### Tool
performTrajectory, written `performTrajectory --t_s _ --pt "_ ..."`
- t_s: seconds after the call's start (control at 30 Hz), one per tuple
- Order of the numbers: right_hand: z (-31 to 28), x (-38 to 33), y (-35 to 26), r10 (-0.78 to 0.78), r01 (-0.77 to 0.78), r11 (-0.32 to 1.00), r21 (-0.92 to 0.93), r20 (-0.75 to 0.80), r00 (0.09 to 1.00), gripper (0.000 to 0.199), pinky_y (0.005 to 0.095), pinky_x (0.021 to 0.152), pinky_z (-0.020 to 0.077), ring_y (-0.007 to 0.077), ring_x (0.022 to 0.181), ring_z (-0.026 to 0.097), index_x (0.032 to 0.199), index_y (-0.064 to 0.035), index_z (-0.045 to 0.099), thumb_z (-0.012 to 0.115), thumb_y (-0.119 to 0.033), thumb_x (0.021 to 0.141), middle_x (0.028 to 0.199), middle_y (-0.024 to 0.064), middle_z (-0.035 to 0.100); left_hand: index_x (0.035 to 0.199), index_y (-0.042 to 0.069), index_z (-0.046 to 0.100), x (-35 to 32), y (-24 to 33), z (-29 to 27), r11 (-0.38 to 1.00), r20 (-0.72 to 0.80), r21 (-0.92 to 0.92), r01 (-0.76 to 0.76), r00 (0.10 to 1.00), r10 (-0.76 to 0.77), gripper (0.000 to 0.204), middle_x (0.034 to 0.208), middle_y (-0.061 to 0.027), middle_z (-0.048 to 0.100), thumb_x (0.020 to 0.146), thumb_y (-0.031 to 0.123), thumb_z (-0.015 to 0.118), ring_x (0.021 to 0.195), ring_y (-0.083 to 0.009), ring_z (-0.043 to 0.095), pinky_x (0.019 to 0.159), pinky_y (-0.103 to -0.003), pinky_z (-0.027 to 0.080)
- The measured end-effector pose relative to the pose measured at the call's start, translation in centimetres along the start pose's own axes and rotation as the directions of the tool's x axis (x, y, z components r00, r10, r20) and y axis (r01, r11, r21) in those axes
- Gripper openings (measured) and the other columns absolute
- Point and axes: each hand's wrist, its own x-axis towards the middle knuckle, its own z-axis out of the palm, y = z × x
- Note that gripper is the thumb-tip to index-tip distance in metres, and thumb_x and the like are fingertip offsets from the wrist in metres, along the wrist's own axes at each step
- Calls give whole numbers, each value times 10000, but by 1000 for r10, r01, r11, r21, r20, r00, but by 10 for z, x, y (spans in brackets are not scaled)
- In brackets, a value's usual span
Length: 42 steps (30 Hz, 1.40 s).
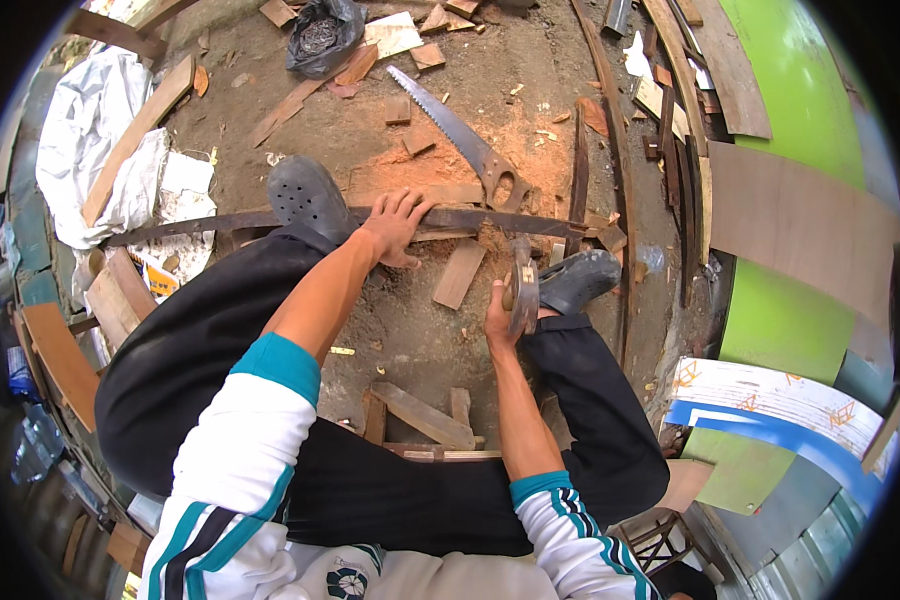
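A long dark wooden strip (450,218) lies crosswise in front of me, with paler wood pieces along it. My left hand (395,228) rests on the strip with its fingers spread, beside my left clog (308,195). Closer to my right clog (580,280), my right hand (500,315) is closed around a hammer (524,285), whose metal head shows above the fist. Much of its handle is hidden. A small wooden block (460,273) lies on the ground between my hands. Just beyond the strip is a handsaw (460,135) with a wooden handle.
Orange sawdust (410,172) and offcuts cover the ground ahead. A black plastic bag (324,38) lies far off, a white sack (95,140) at the left. Long boards (610,150) and green panels (790,320) line the right. A wooden frame (420,415) sits close to my legs.
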Motion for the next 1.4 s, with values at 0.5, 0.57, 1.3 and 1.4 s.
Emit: performTrajectory --t_s 0.5,0.57,1.3,1.4 --pt "-2 17 -8 -103 97 989 114 50 993 259 424 579 446 249 571 584 822 -10 656 687 -241 936 633 110 603 1599 174 85 2 1 -3 1000 -16 -16 -17 1000 16 1223 1640 -166 147 716 535 850 1538 -387 66 1232 -568 98" --pt "-2 15 15 -198 206 978 -29 171 965 227 418 583 455 321 603 639 829 14 657 678 -196 910 657 183 635 1597 164 87 8 5 -9 999 -21 -6 -36 999 36 1229 1634 -179 156 709 535 851 1536 -397 71 1228 -572 99" --pt "-12 6 -101 -58 177 937 -300 367 928 311 526 652 501 432 766 688 952 -18 590 790 -223 832 794 213 697 1596 147 114 10 -10 14 999 -79 18 -46 996 48 1242 1634 -186 177 678 513 867 1536 -395 82 1225 -574 90" --pt "-16 6 -97 -28 176 922 -345 393 919 378 505 608 496 411 707 680 909 -21 591 775 -346 849 768 209 679 1596 147 114 12 -7 10 996 -34 78 -39 999 42 1241 1631 -185 185 683 521 866 1536 -394 83 1225 -575 92"
